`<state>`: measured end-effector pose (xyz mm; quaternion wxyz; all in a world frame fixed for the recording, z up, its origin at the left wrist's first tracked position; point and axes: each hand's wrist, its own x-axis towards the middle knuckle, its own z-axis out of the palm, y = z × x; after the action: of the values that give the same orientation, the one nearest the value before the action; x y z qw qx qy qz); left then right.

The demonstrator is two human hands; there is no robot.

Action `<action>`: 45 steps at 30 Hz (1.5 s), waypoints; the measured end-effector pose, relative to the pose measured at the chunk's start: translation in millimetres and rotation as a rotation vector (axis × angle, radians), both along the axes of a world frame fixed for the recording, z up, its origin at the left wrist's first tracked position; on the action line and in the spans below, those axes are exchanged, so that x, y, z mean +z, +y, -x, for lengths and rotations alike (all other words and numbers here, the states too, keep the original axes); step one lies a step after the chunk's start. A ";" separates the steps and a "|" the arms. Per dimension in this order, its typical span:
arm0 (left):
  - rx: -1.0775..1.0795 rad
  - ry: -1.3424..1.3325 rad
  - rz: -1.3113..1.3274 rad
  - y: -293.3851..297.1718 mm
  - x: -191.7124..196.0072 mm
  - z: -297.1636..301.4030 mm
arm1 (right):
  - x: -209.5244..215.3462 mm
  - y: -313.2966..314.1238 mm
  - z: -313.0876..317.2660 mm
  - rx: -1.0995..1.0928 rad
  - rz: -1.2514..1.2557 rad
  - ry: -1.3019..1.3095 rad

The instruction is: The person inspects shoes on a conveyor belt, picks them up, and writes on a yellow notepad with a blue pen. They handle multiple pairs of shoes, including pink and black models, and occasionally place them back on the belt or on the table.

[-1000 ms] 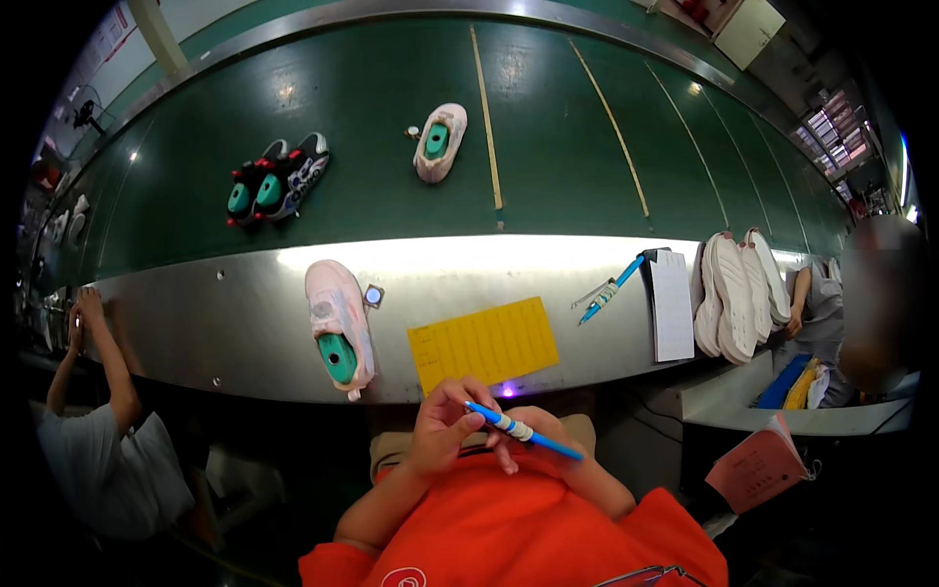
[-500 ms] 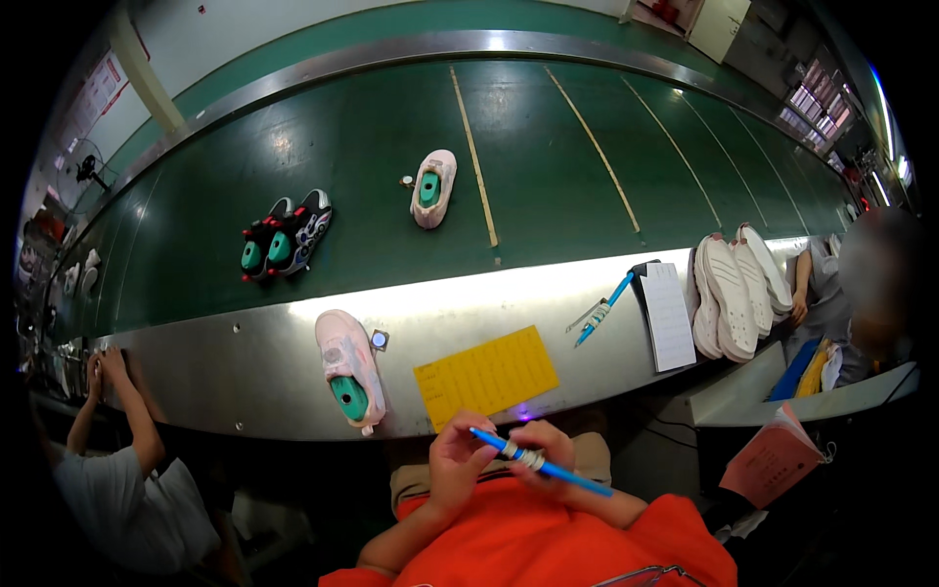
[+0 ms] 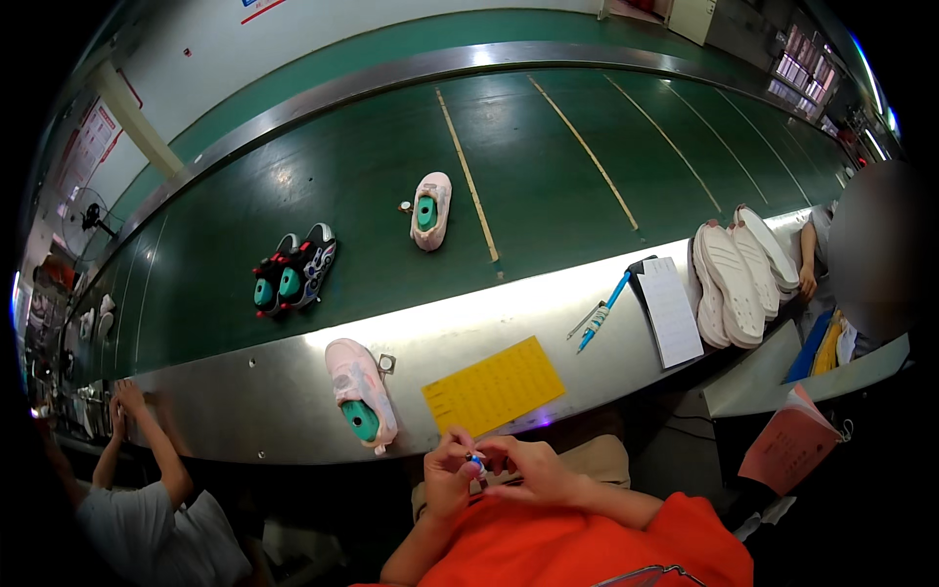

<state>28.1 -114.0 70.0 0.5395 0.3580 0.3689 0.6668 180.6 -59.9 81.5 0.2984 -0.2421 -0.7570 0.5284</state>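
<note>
Just past the near edge of the steel ledge, both my hands are together in front of my orange shirt. My left hand is closed on a blue pen with a wrapped grip, seen nearly end-on and mostly hidden by fingers. My right hand curls around the same pen from the other side, thumb and fingers bent in. Above the hands lies a yellow printed card. To its left rests a pink shoe with a green insert and a small tag beside it.
Another blue pen lies by a white paper pad. White soles stand in a row at right, near a person's arm. The green conveyor carries a pink shoe and dark sneakers. Another person's hands are at left.
The pen has turned from lying slantwise across both hands to pointing nearly end-on, mostly covered. My fingers have drawn closer around it. The whole view has shifted slightly.
</note>
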 end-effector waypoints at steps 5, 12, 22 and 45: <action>0.013 -0.043 0.097 -7.7 -28.5 -1.1 | -15.5 -6.3 5.9 -0.099 0.022 -0.030; -0.113 -0.186 0.249 -6.7 -17.1 11.4 | -26.0 -8.7 19.3 -0.042 0.153 0.173; -0.302 0.184 -0.016 -0.4 7.1 17.9 | -17.5 -18.3 19.4 0.126 0.455 0.479; -0.209 -0.127 -0.043 -32.0 -24.6 11.5 | -26.9 -43.0 24.1 0.156 0.511 0.419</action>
<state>16.6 -146.1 45.4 0.6205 0.3631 0.2802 0.6361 156.5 -103.0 54.7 0.3358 -0.1366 -0.5388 0.7605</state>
